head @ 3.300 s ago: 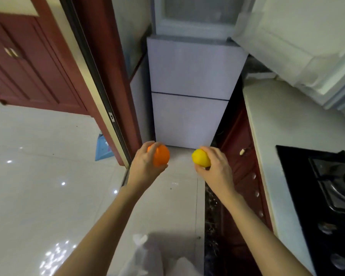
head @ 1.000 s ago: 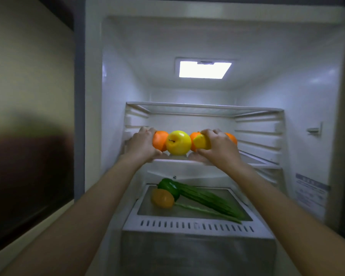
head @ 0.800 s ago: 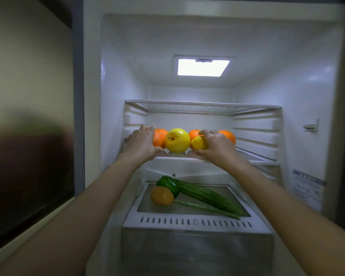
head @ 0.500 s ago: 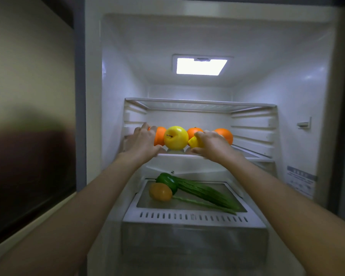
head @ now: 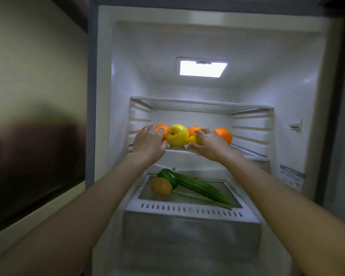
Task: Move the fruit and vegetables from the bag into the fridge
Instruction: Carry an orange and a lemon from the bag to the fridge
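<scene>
Both hands at the fridge shelf (head: 187, 151), left hand (head: 147, 143) loosely cupping an orange (head: 162, 130), right hand (head: 209, 143) cupping a lemon (head: 193, 140), 2 more nearly stowed.

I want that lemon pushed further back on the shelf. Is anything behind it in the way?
Yes. An orange sits right behind the lemon under the right hand, with the yellow apple close on its left.
</scene>
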The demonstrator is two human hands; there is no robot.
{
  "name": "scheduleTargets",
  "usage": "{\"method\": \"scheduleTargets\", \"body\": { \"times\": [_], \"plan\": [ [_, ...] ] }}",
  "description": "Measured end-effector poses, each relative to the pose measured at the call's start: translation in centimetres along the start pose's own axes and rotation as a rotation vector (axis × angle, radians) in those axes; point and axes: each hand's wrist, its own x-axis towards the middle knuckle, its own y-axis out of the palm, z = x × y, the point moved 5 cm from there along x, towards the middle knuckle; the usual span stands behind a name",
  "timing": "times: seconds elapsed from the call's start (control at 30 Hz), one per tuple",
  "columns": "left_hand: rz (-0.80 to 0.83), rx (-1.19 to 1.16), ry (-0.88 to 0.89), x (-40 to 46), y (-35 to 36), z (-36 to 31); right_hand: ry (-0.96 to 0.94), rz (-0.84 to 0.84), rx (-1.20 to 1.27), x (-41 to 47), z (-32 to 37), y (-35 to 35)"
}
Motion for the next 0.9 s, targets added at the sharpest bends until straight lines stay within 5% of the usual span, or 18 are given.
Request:
{"method": "scheduleTargets", "body": {
  "times": [0.13, 0.37, 0.9],
  "plan": [
    [-0.010, 0.013, 0.007, -1.1, -0.5, -0.4, -0.009, -0.074, 0.033, -1.4, 0.3, -0.9],
    [-0.139, 0.088, -0.029, -8.5, -0.7, -2.2, -0.047, -0.476, 0.123, -8.7, 3.5, 1.2],
    [0.166, -0.086, -0.039, -32.0, 8.3, -2.7, 0.260, -0.185, 0.280, -29.0, 5.6, 15.0]
  ]
}}
